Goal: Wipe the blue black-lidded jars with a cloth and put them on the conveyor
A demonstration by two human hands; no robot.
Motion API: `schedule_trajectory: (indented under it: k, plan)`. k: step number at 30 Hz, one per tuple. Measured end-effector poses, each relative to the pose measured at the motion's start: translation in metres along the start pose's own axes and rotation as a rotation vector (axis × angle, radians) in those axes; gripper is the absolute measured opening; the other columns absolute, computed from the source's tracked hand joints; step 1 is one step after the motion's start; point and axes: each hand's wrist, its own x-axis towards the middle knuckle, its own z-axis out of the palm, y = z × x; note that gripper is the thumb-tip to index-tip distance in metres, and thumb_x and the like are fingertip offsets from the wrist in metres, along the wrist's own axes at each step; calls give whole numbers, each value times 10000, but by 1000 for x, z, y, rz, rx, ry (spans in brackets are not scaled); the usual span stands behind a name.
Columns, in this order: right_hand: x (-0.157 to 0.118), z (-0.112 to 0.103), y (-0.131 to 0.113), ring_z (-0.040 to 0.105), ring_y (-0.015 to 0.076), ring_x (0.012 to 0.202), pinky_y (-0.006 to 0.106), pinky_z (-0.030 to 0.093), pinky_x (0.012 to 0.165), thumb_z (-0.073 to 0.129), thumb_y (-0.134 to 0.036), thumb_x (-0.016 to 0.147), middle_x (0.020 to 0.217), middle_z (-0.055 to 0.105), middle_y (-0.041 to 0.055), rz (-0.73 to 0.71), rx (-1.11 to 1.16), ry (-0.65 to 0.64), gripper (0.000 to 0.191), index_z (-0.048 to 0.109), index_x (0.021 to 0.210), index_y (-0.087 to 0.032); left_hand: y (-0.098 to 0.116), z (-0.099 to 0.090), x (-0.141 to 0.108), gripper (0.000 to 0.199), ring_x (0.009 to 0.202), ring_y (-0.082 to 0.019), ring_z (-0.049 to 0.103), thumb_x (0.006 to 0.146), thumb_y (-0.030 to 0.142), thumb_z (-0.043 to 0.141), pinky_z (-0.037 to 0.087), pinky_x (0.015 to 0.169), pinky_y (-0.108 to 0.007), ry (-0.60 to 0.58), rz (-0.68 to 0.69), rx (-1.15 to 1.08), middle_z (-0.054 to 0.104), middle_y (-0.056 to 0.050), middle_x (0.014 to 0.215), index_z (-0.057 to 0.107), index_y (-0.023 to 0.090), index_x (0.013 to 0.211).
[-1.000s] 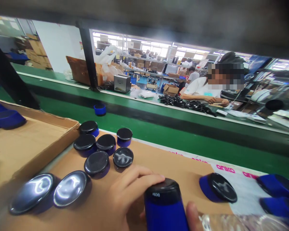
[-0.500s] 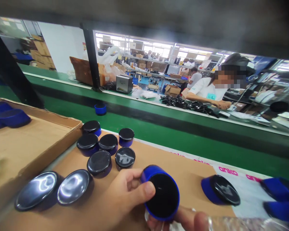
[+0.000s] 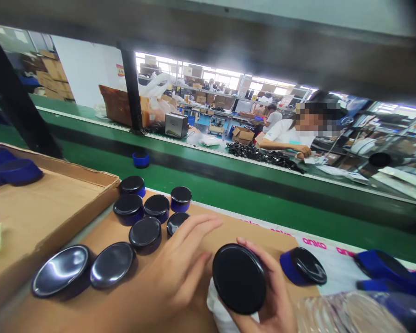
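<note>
My right hand grips a round piece by its side, its glossy black disc face turned up toward me. The piece looks like the blue-sided, black-topped ones around it. Under it, a bunched white cloth shows against the same hand. My left hand is just left of the piece and apart from it, fingers stretched out, holding nothing. Beyond the left fingers sits a black-topped round piece, partly covered by them. Two larger-looking black-topped pieces lie tilted at the left.
A shallow cardboard tray with blue pieces is at the left. Several blue-and-black pieces stand on brown cardboard and at the right. A clear plastic bottle lies front right. Behind runs a green belt; a co-worker sits across it.
The held piece has turned from its dark open-looking, blue-rimmed end to its glossy black face. My left hand has let go and opened; my right hand now holds the piece alone.
</note>
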Motion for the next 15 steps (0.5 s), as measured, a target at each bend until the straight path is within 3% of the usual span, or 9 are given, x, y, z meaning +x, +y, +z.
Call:
schedule_trajectory:
  k: [3,6,8,11,13,15]
  plan:
    - [3,-1,11,541,147,1196,236,441,1010,722,-347,717,1298,540,16,30,-29,11,595,419,1228,-303,-2,-3,3,249,810,-208,654,926,93,381,505,699,-337,33,133,179,706,-81,910,601,131,1037]
    - [12,-5,23,582,238,1130,357,506,932,719,-490,710,1236,566,110,107,-88,21,666,391,1227,-229,4,2,2,328,530,-223,620,930,153,395,402,495,-332,-63,104,275,670,-64,608,644,139,717]
    - [22,-6,26,616,250,1046,390,523,882,670,-586,727,1144,613,126,144,-158,3,660,434,1191,-180,10,12,-1,361,481,-253,644,924,212,459,359,440,-318,-181,77,341,677,-89,544,651,133,629]
    - [48,2,17,645,172,794,356,545,747,571,-601,825,916,649,54,163,-306,-70,530,529,1093,-146,17,29,-7,271,449,-278,668,863,270,605,349,377,-298,-401,78,401,717,-132,560,707,88,690]
    - [72,15,6,618,133,702,327,539,688,552,-540,878,865,632,20,149,-437,-101,455,549,1102,-145,17,40,-9,235,518,-231,694,846,304,653,446,411,-283,-541,82,400,745,-99,648,708,91,764]
    - [102,33,-1,628,153,809,350,538,746,576,-470,892,991,628,41,117,-595,-80,438,518,1195,-159,14,47,-10,244,637,-174,707,873,348,636,548,527,-286,-650,73,382,747,-54,775,688,111,857]
